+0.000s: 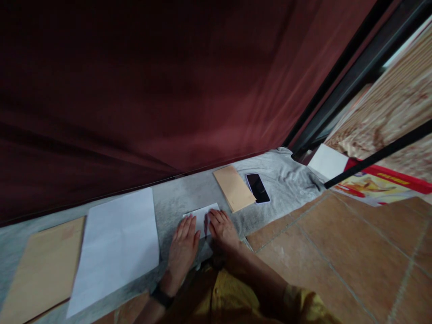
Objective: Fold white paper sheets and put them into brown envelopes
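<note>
A small folded piece of white paper [202,217] lies on the grey cloth in front of me. On its left side rests my left hand [184,238], fingers stretched out flat and pointing away from me. The fingers of my right hand [222,228] lie on the paper's right side, slightly bent, with the thumb partly hidden. Just beyond my right hand is a tan envelope [234,189]. A stack of large white sheets [118,243] lies to the left of my left hand.
A phone [258,188] lies right of the tan envelope. Larger brown envelopes [50,265] are at the far left. The grey cloth [286,180] covers a narrow bench against a dark red curtain [168,90]. A red and yellow box [381,182] stands on the tiled floor [330,243].
</note>
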`<move>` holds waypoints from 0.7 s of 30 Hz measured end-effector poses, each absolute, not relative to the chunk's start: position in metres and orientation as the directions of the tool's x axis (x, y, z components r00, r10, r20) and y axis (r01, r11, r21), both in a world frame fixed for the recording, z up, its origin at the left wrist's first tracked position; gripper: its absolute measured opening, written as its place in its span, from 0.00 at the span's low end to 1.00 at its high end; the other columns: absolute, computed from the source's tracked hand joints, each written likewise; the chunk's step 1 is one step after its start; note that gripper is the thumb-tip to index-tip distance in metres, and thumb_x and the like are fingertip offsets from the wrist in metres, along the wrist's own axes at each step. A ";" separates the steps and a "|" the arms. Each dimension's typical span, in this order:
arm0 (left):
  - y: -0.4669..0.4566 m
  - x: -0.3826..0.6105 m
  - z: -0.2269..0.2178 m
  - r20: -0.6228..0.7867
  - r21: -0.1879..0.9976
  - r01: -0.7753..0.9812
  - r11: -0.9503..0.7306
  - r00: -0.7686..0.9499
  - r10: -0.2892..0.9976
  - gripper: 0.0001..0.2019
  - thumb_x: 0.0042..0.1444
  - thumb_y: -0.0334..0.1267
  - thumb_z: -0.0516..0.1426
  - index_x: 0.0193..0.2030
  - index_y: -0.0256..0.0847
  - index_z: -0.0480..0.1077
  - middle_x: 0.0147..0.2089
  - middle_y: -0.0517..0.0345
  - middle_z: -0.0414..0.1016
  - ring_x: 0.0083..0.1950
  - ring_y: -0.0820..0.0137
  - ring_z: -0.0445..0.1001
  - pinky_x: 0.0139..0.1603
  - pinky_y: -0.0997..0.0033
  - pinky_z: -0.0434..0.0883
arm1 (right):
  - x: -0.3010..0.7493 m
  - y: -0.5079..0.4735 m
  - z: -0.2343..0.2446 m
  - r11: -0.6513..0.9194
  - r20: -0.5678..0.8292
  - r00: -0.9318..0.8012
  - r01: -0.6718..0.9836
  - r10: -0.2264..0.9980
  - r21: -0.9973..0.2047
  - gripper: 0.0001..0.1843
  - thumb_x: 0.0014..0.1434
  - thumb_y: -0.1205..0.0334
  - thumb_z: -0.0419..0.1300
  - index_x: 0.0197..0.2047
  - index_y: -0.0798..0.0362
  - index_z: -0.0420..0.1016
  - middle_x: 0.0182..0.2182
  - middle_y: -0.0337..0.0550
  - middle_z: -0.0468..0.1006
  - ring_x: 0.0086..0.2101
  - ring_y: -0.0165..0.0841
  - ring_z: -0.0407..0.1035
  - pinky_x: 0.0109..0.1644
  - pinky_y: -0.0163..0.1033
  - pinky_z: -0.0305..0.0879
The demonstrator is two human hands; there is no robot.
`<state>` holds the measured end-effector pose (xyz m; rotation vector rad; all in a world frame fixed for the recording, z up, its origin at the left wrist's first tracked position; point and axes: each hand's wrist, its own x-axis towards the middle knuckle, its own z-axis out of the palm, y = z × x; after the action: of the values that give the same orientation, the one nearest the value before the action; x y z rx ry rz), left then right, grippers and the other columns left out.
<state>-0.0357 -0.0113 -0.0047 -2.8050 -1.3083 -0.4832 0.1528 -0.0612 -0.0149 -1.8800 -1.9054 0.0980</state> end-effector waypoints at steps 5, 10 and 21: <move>-0.003 -0.024 -0.023 0.254 0.131 0.794 -0.594 0.552 0.794 0.33 0.72 0.49 0.43 0.72 0.21 0.60 0.74 0.28 0.62 0.77 0.47 0.58 0.72 0.44 0.63 | 0.154 -0.058 -0.021 0.043 0.280 0.050 0.947 0.959 -0.318 0.25 0.73 0.57 0.54 0.70 0.54 0.68 0.70 0.51 0.66 0.68 0.42 0.61 0.73 0.51 0.56; -0.007 -0.028 -0.025 0.249 0.120 0.807 -0.578 0.539 0.804 0.34 0.71 0.50 0.43 0.72 0.21 0.59 0.74 0.27 0.61 0.77 0.48 0.58 0.73 0.42 0.61 | 0.154 -0.054 -0.021 -0.042 0.262 0.118 0.959 0.958 -0.280 0.27 0.73 0.56 0.55 0.71 0.55 0.67 0.72 0.55 0.62 0.70 0.44 0.59 0.73 0.51 0.55; -0.016 -0.006 -0.027 0.198 0.158 0.737 -0.657 0.628 0.753 0.29 0.71 0.44 0.46 0.73 0.30 0.62 0.75 0.37 0.60 0.77 0.53 0.58 0.75 0.47 0.59 | 0.154 -0.053 -0.027 -0.034 0.277 0.104 0.968 0.955 -0.250 0.28 0.74 0.55 0.53 0.73 0.55 0.63 0.73 0.54 0.60 0.71 0.44 0.56 0.73 0.51 0.54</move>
<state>-0.0061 -0.0157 -0.0270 -2.8894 -1.3241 -0.3972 0.1535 -0.0535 -0.0269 -2.0209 -1.8811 -0.0465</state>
